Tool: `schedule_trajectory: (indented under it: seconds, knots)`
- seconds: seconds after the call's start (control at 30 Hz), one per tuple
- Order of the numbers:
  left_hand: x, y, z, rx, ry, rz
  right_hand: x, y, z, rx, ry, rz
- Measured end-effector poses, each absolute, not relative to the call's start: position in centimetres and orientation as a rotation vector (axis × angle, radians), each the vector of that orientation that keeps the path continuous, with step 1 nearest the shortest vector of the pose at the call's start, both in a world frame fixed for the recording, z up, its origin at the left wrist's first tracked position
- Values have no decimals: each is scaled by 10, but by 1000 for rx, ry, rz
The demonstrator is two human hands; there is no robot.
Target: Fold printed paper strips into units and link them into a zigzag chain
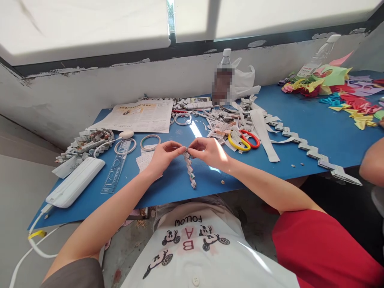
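Note:
Both hands meet over the front of the blue table. Between thumb and fingers, my left hand (168, 155) pinches the top end of a short zigzag chain of folded newspaper (190, 170). My right hand (207, 153) grips that same end from the other side, fingers closed. The chain's lower links hang down toward the table edge. Just left of my left hand lie a pale ring (150, 137) and some printed paper pieces (144, 163). Scissors with yellow and red handles (239, 147) rest beyond my right hand, partly over paper scraps.
A newspaper sheet (141, 116), a coiled folded-paper piece (87, 142), a clear ruler (114, 174) and a white power strip (76, 182) occupy the left. Behind stands a bottle (225, 60). A longer paper chain (312, 152) and colourful paper (354, 102) lie right, near another person's arm (373, 164).

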State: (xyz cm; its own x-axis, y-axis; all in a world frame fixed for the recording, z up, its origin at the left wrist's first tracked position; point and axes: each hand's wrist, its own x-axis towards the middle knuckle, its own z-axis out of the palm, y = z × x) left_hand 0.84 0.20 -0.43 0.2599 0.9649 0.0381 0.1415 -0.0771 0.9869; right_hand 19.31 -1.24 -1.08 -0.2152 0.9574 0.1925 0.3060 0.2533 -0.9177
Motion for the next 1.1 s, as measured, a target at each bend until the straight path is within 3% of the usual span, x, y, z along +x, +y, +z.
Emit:
schedule_trajectory:
  seconds: [0.57, 0.93, 1.1]
  knots:
    - [9, -1, -2, 1569, 1009, 1137, 198, -4, -8, -981, -1557, 1227]
    - [9, -4, -6, 1790, 955, 1250, 195, -8, -9, -1056, -1513, 1093]
    - [8, -5, -6, 1838, 976, 1210, 193, -8, -9, -958, -1517, 1183]
